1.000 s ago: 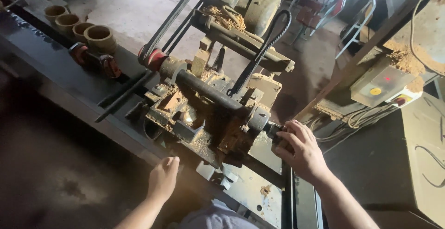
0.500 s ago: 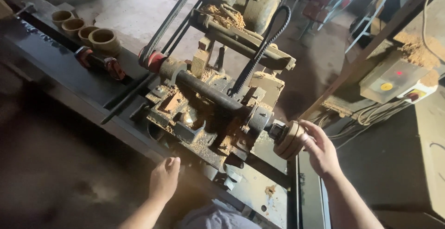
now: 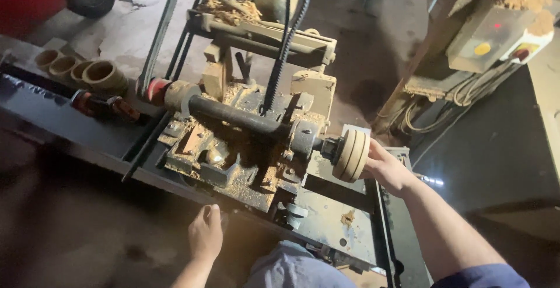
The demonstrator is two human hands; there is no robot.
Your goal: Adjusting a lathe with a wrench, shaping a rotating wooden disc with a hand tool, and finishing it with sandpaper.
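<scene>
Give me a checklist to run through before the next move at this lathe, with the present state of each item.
1. Right hand on the wooden disc: ok, fingers against its outer face.
2. Disc seated on the spindle: cannot tell, joint hidden.
3. Left hand clear of moving parts: ok, resting on the bed edge.
4. Spindle stopped: cannot tell.
5. Shavings on the carriage: not ok, heaped up.
6. Finished wooden rings out of the way: ok, far end.

Left hand point(image 3: 205, 232), lower centre of frame: palm down, fingers extended. Right hand point(image 3: 387, 169), centre right: fingers curled, forearm running to lower right.
</scene>
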